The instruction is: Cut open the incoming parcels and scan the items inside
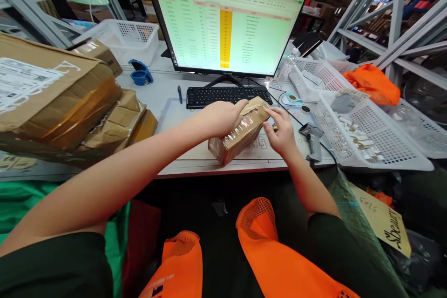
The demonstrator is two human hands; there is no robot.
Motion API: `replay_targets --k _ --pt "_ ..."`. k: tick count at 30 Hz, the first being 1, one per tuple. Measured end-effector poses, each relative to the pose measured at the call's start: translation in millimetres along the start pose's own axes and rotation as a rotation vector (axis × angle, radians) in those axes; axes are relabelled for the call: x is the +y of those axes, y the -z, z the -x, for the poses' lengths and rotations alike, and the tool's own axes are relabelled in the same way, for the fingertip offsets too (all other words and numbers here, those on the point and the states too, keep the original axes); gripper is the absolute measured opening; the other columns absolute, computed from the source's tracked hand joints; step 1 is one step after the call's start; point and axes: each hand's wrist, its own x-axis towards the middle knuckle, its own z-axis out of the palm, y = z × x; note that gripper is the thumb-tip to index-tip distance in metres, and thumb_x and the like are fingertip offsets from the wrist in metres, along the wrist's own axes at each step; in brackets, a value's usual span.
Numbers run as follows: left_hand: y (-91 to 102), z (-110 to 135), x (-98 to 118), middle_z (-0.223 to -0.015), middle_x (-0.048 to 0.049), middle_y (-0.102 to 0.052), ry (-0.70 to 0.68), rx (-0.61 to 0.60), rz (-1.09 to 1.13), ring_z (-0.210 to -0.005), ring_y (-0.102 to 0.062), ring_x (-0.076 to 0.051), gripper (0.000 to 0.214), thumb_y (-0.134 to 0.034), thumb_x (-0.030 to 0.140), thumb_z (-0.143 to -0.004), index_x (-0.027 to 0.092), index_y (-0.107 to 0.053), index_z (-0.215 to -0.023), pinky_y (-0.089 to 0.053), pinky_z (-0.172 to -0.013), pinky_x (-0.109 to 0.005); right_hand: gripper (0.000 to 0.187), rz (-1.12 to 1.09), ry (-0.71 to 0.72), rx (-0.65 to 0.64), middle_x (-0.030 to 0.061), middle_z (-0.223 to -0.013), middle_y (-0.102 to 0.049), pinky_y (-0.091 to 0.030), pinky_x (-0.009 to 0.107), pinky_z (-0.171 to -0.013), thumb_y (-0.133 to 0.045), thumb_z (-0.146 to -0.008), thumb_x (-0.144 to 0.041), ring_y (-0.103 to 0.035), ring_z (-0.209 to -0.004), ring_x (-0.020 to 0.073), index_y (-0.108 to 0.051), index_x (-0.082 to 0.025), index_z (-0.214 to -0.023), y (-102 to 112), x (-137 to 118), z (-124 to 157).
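Across the person's lap lies bright orange cloth with mesh ends (258,242). Beyond it runs a white desk (164,79), with a large brown cardboard carton (59,98) on its left side, bound in shiny tape. On the right side stand a white perforated plastic basket (401,149) of small pale pieces and, just beside it, a grey handheld scanner (314,142). Farther back come a long black keyboard (209,97), then a wide black-framed monitor (230,23) showing a green spreadsheet with one yellow column. Grey metal shelving (394,18) rises behind on the right.

The small brown cardboard box wrapped in glossy clear tape (240,137) sits tilted near the desk's front edge, between the two hands and in front of the keyboard. The left hand (225,118) lies over its upper left side; its fingers are partly hidden, so I cannot tell how tightly they close. The right hand (282,132) has its thumb spread from its index finger, their tips at the box's far right end.

The left forearm stretches diagonally inward, back of the hand upward; the right forearm angles forward and inward, wrist slightly bent.
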Motion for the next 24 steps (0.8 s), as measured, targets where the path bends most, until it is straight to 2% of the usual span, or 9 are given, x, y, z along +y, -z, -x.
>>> replay_targets --k 4,9,12,14,16,18,20,22,24 --pt "1.8 5 7 -0.111 -0.016 -0.079 0.026 -0.043 -0.079 -0.097 -0.076 -0.035 0.052 -0.041 0.033 -0.108 0.017 -0.046 -0.158 -0.052 -0.083 -0.039 0.061 0.026 0.11 -0.044 0.0176 -0.16 -0.054 -0.031 0.058 -0.13 -0.043 -0.106 -0.052 -0.041 -0.156 0.0347 -0.059 -0.019 -0.155 -18 -27 -15" --pt "11.2 -1 0 -0.109 -0.0137 -0.078 0.145 -0.03 0.08 -0.098 -0.075 -0.031 0.043 -0.034 0.033 -0.11 0.02 -0.057 -0.144 -0.052 -0.087 -0.037 0.06 0.027 0.09 -0.003 0.0124 -0.17 -0.044 -0.024 0.063 -0.131 -0.037 -0.106 -0.04 -0.031 -0.162 0.0343 -0.051 -0.025 -0.162 -43 -23 -10" --pt "18.7 -11 -16 -0.116 -0.0116 -0.076 0.16 -0.066 0.184 -0.1 -0.072 -0.028 0.043 -0.038 0.033 -0.109 0.022 -0.057 -0.146 -0.053 -0.089 -0.035 0.054 0.023 0.129 0.047 0.0138 -0.171 -0.04 -0.026 0.061 -0.13 -0.038 -0.105 -0.036 -0.031 -0.162 0.0345 -0.06 -0.023 -0.153 -45 -23 -11" --pt "20.0 -18 -33 -0.121 -0.0102 -0.075 0.18 -0.084 0.282 -0.103 -0.071 -0.027 0.045 -0.041 0.033 -0.107 0.023 -0.058 -0.147 -0.054 -0.089 -0.034 0.044 0.025 0.164 0.038 0.0153 -0.172 -0.039 -0.027 0.062 -0.128 -0.041 -0.103 -0.036 -0.029 -0.163 0.0365 -0.069 -0.021 -0.134 -39 -23 -19" --pt "16.2 -21 -51 -0.125 -0.0098 -0.074 0.215 -0.091 0.412 -0.104 -0.07 -0.026 0.046 -0.043 0.033 -0.105 0.024 -0.059 -0.148 -0.055 -0.085 -0.033 0.033 0.008 0.235 -0.001 0.0177 -0.17 -0.042 -0.028 0.063 -0.127 -0.046 -0.101 -0.038 -0.034 -0.161 0.0376 -0.069 -0.02 -0.117 -29 -19 -28" --pt "8.4 -22 -67 -0.127 -0.0104 -0.075 0.245 -0.105 0.545 -0.102 -0.071 -0.026 0.048 -0.044 0.034 -0.105 0.024 -0.057 -0.15 -0.057 -0.079 -0.032 0.026 -0.047 0.345 -0.001 0.0196 -0.162 -0.051 -0.03 0.062 -0.126 -0.049 -0.1 -0.041 -0.045 -0.154 0.0364 -0.063 -0.021 -0.109 -22 -11 -34" --pt "0.1 -22 -79 -0.128 -0.0102 -0.076 0.241 -0.119 0.597 -0.099 -0.073 -0.024 0.051 -0.043 0.036 -0.105 0.024 -0.053 -0.154 -0.057 -0.076 -0.031 0.023 -0.127 0.44 0.109 0.0181 -0.146 -0.064 -0.033 0.061 -0.125 -0.049 -0.102 -0.045 -0.058 -0.142 0.0339 -0.057 -0.024 -0.107 -21 1 -30" --pt "-5.9 -22 -85 -0.125 -0.0091 -0.078 0.207 -0.079 0.476 -0.099 -0.073 -0.024 0.052 -0.043 0.038 -0.107 0.024 -0.052 -0.156 -0.057 -0.08 -0.032 0.018 -0.172 0.468 0.266 0.0133 -0.128 -0.074 -0.039 0.06 -0.119 -0.05 -0.103 -0.044 -0.067 -0.131 0.0319 -0.053 -0.027 -0.106 -30 12 -14" --pt "-8.2 -20 -85 -0.119 -0.01 -0.079 0.153 0.009 0.22 -0.102 -0.074 -0.027 0.049 -0.043 0.037 -0.107 0.024 -0.058 -0.151 -0.056 -0.087 -0.036 0.011 -0.179 0.459 0.357 0.0097 -0.117 -0.078 -0.045 0.057 -0.111 -0.052 -0.101 -0.039 -0.072 -0.123 0.0307 -0.052 -0.029 -0.105 -42 18 10"
